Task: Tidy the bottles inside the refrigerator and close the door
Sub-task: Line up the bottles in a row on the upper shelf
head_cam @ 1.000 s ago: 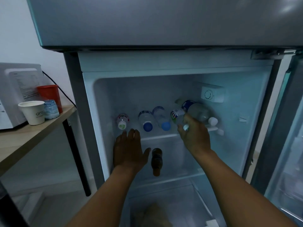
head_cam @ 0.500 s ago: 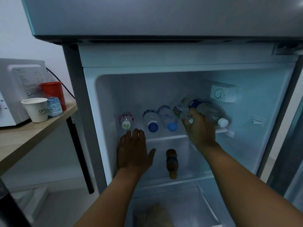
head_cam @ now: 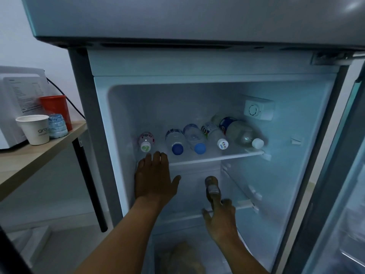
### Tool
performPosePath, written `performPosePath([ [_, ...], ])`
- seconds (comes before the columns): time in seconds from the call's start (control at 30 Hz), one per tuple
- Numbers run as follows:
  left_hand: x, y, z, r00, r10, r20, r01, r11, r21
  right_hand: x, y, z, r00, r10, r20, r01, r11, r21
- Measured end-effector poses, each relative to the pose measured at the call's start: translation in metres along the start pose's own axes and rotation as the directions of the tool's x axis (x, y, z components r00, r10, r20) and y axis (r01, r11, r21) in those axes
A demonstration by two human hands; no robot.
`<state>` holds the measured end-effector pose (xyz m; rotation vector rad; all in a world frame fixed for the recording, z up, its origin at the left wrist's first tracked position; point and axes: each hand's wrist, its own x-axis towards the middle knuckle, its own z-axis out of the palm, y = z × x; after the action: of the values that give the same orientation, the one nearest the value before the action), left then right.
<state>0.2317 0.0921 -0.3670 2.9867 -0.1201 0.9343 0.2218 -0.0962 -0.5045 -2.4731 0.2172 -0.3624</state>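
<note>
Several clear bottles lie on their sides on the fridge's upper shelf [head_cam: 233,155], caps facing me: a pink-label bottle [head_cam: 146,140], two blue-capped bottles [head_cam: 175,140] [head_cam: 195,138], a small white-capped bottle [head_cam: 215,135] and a large blue-label bottle [head_cam: 240,131]. A brown bottle [head_cam: 211,185] lies alone on the lower shelf. My left hand [head_cam: 155,178] rests flat and open against the upper shelf's front edge, just below the pink-label bottle. My right hand [head_cam: 220,219] is at the lower shelf with fingers spread, its fingertips at the brown bottle's near end.
The fridge door [head_cam: 353,175] stands open on the right. A bag [head_cam: 181,258] sits in the bottom drawer. Left of the fridge, a wooden table [head_cam: 29,161] carries a microwave [head_cam: 13,107], a paper cup [head_cam: 35,129], a red cup [head_cam: 56,109] and a crushed bottle [head_cam: 57,126].
My right hand let go of the small white-capped bottle on the upper shelf and dropped to the brown bottle on the lower shelf. My left hand stayed put.
</note>
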Motion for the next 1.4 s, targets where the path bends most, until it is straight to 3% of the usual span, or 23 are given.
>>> performPosePath([
  [0.2, 0.001, 0.002, 0.0, 1.0, -0.001, -0.019, 0.001, 1.0, 0.002, 0.004, 0.006, -0.005, 1.0, -0.017, -0.025, 0.019, 0.998, 0.055],
  [0.33, 0.0, 0.002, 0.0, 1.0, 0.003, -0.012, -0.003, 1.0, 0.001, 0.006, -0.014, -0.036, 0.975, -0.085, -0.206, 0.107, 0.989, 0.098],
  [0.47, 0.0, 0.002, -0.005, 1.0, 0.004, -0.002, -0.004, 1.0, -0.021, 0.01, -0.041, -0.067, 0.899, -0.159, -0.407, 0.205, 0.976, 0.072],
  [0.6, -0.002, 0.002, -0.007, 1.0, 0.003, 0.019, -0.002, 1.0, -0.02, 0.008, -0.066, -0.095, 0.849, -0.174, -0.499, 0.25, 0.964, 0.091],
  [0.8, -0.002, 0.003, -0.01, 1.0, 0.007, 0.025, -0.006, 1.0, -0.011, 0.012, -0.104, -0.138, 0.641, -0.173, -0.748, 0.427, 0.89, 0.16],
  [1.0, -0.002, 0.003, -0.008, 0.999, 0.007, 0.037, -0.007, 1.0, 0.01, 0.023, -0.12, -0.165, 0.495, -0.261, -0.829, 0.617, 0.777, 0.125],
  [1.1, -0.003, 0.002, -0.008, 0.999, 0.003, 0.043, -0.003, 1.0, 0.004, 0.028, -0.12, -0.161, 0.533, -0.332, -0.779, 0.64, 0.759, 0.115],
  [1.27, -0.003, 0.003, -0.008, 0.999, 0.003, 0.04, -0.003, 1.0, -0.001, 0.035, -0.11, -0.135, 0.744, -0.375, -0.553, 0.531, 0.834, 0.149],
  [1.4, -0.003, 0.001, -0.008, 0.999, 0.005, 0.047, -0.005, 1.0, 0.0, 0.037, -0.114, -0.12, 0.763, -0.415, -0.495, 0.52, 0.85, 0.089],
])
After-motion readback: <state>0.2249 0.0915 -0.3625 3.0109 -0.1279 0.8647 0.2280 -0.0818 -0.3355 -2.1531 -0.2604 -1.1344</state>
